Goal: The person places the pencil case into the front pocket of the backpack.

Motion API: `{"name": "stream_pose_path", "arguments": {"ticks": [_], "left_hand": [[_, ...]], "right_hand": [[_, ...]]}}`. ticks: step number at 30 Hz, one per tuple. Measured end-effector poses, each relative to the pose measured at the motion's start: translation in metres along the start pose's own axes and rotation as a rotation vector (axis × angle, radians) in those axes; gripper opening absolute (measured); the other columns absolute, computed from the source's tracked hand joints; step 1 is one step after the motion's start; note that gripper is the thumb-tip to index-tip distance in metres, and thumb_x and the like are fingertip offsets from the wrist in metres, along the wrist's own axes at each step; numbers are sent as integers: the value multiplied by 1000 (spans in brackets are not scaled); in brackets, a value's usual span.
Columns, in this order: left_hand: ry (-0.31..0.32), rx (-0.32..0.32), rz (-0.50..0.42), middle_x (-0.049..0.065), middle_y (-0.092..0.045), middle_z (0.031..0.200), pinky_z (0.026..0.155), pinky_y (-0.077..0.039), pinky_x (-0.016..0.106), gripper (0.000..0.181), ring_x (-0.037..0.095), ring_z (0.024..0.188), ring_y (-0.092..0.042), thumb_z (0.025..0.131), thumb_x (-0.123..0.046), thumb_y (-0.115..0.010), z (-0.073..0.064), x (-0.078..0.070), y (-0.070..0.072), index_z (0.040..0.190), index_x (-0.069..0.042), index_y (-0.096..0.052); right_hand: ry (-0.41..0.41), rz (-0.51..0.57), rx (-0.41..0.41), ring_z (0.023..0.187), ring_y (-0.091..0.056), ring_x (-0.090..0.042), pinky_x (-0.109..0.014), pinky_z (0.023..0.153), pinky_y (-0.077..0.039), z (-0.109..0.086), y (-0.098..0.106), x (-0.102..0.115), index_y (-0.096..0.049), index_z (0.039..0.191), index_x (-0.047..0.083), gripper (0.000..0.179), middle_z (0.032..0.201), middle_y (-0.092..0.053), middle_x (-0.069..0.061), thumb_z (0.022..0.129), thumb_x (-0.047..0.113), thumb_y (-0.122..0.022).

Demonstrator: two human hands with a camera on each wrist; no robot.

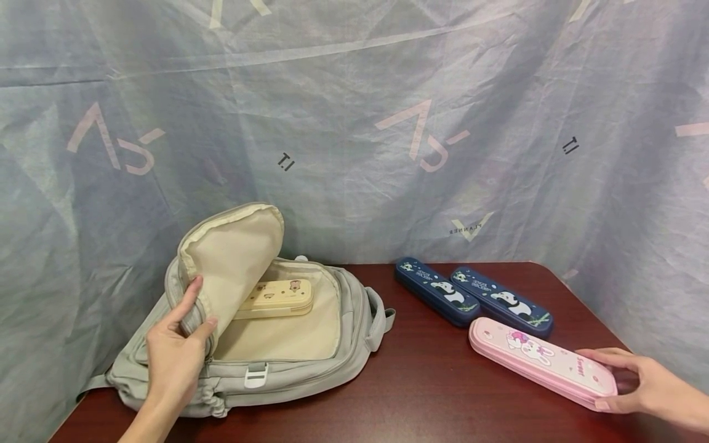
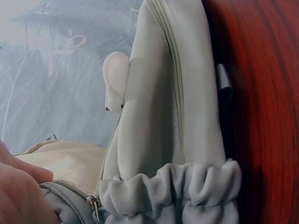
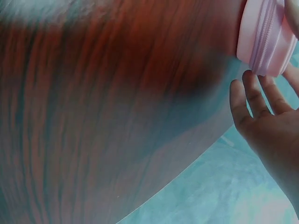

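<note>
On the left lies a grey-green backpack [image 1: 354, 344] with its cream-lined front flap [image 1: 238, 246] folded up. My left hand [image 1: 177, 354] grips the flap's zipped edge between thumb and fingers; the left wrist view shows part of this hand [image 2: 21, 186] beside a zipper pull [image 2: 93, 201]. Inside the opened pocket is a cream pencil case [image 1: 282, 296] with small bear prints, partly covered by the flap. At the right, my right hand [image 1: 637, 381] holds the near end of a pink pencil case [image 1: 545, 363] with a white rabbit print, thumb and fingers on opposite sides.
Two dark blue pencil cases [image 1: 437, 292] with panda prints lie side by side behind the pink one. All stands on a reddish-brown table [image 1: 410, 394], its back edge against a grey printed cloth [image 1: 343, 123] that also hangs at both sides.
</note>
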State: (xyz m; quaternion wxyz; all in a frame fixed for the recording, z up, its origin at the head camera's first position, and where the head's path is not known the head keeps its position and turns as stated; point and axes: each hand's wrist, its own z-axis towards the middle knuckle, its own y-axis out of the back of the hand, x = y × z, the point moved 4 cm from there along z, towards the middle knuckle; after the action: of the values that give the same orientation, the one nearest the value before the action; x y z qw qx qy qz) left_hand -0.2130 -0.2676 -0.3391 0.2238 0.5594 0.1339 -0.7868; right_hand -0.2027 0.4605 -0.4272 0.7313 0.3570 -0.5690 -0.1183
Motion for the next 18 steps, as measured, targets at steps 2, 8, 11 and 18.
{"name": "stream_pose_path", "arguments": {"ticks": [2, 8, 11, 18], "left_hand": [[-2, 0, -5, -14, -50, 156, 120, -16, 14, 75, 3, 154, -24, 90, 21, -65, 0, 0, 0, 151, -23, -58], [6, -2, 25, -15, -49, 157, 119, -17, 13, 75, 2, 153, -23, 91, 19, -66, 0, -1, 0, 151, -26, -57], [13, -6, 52, -16, -49, 157, 118, -19, 12, 75, 1, 153, -23, 92, 17, -67, 0, 0, 1, 151, -27, -57], [2, -3, 37, -15, -50, 157, 119, -18, 12, 75, 2, 153, -24, 91, 19, -66, 1, 0, 0, 151, -26, -57]], "right_hand": [[-9, 46, 29, 96, -69, -6, -25, 76, -61, -1, 1, -2, -53, 139, 59, 81, 123, -63, 25, 92, -4, -73], [-11, 56, 21, 100, -69, -5, -22, 79, -59, -2, 4, -7, -51, 142, 59, 82, 124, -66, 22, 93, -3, -71], [-10, 33, 11, 100, -68, -3, -19, 78, -57, 0, 4, -8, -50, 141, 60, 83, 123, -66, 23, 92, -3, -73], [-14, 6, -14, 97, -65, 3, -16, 75, -54, -1, 2, -6, -51, 136, 64, 88, 119, -66, 27, 90, -8, -73]]}}
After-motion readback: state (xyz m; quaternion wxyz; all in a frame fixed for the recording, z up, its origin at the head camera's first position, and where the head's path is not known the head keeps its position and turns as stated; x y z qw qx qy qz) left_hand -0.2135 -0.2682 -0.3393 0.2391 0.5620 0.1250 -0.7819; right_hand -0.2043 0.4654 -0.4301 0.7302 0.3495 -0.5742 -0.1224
